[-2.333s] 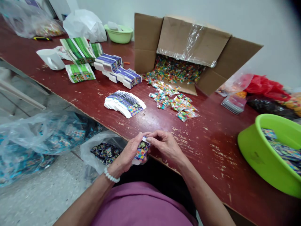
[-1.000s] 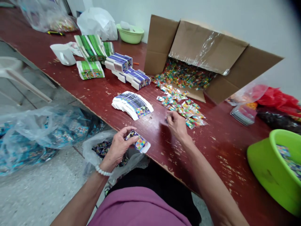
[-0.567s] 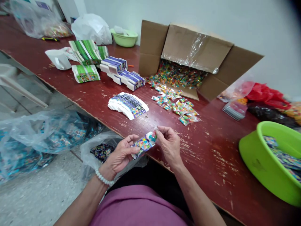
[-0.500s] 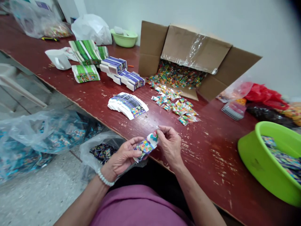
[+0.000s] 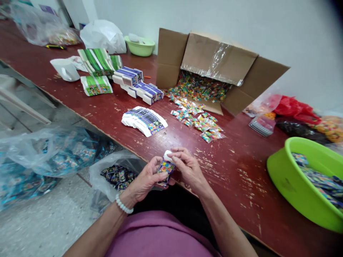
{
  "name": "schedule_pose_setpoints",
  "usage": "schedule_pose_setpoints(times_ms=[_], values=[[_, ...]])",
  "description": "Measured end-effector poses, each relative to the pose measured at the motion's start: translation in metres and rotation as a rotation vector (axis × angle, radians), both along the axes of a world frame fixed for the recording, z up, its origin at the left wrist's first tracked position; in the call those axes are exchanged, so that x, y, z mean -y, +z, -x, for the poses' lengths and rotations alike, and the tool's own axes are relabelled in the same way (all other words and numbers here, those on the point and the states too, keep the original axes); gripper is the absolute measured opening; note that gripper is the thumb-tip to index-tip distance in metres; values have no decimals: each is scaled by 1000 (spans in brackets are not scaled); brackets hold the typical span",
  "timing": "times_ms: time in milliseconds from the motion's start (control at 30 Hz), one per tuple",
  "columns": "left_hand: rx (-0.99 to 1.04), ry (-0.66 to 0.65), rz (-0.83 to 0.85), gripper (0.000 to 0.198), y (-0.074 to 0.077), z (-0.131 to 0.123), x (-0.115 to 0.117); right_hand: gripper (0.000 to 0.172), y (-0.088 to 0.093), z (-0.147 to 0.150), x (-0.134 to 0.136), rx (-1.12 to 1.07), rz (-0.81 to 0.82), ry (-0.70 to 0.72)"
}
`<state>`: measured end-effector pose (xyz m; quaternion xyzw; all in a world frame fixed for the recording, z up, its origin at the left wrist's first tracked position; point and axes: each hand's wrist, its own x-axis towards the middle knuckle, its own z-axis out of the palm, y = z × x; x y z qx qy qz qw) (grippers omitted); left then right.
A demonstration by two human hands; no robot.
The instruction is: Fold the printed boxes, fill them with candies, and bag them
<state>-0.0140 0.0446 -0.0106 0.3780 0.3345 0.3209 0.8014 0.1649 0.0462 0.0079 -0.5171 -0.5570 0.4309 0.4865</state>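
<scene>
My left hand (image 5: 146, 175) grips a small colourful printed carton (image 5: 165, 167) at the near edge of the red-brown table (image 5: 241, 167). My right hand (image 5: 187, 166) pinches the white flap at the carton's top end, fingers pressed onto it. A fanned stack of flat cartons (image 5: 144, 120) lies on the table just beyond my hands. A loose pile of small candy packets (image 5: 199, 121) lies to its right, spilling from an open cardboard box (image 5: 214, 67) lying on its side.
A bright green basin (image 5: 305, 182) with filled cartons sits at the right. Purple and green carton stacks (image 5: 138, 84), a white scoop (image 5: 62, 69) and a pale green bowl (image 5: 140, 46) stand at the back left. Clear plastic bags (image 5: 115, 175) of packets lie on the floor.
My right hand went to the candy pile, brought back a packet and pushed it into the carton's open end. Now it presses on the white flap. The carton turned more upright.
</scene>
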Motion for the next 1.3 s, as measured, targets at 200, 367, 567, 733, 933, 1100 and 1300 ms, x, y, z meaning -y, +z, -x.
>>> schedule_pose_setpoints(times_ms=[200,367,567,733,933,1100,1300], values=[[-10,-7,4,44,4,-1,-2,44,-10,0,2,-526,368,-35],[32,-11,173,42,4,-8,-2,39,-10,2,5,-357,371,45],[-9,41,262,48,-2,-10,-3,24,-13,9,9,-147,217,41],[-21,102,280,49,5,-13,2,20,-5,7,13,17,65,-5],[18,117,434,51,11,-16,2,15,3,4,20,284,-226,73],[-72,163,369,51,5,-18,5,14,-7,5,17,148,33,30],[-255,204,112,61,2,-20,8,16,-10,1,8,-25,211,40]])
